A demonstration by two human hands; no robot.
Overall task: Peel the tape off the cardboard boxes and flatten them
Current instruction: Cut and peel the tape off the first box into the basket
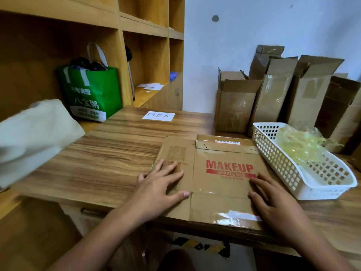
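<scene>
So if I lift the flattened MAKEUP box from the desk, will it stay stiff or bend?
The flattened box probably bends along its visible fold lines, so the flaps may droop. It looks thin, so it is likely light. The glossy tape left on its near flap could feel slippery under fingers.

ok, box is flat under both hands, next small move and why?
Probably the right hand peels the glossy tape off the near flap of the flattened box, left hand pinning it; peeled tape lies in the white basket.
</scene>
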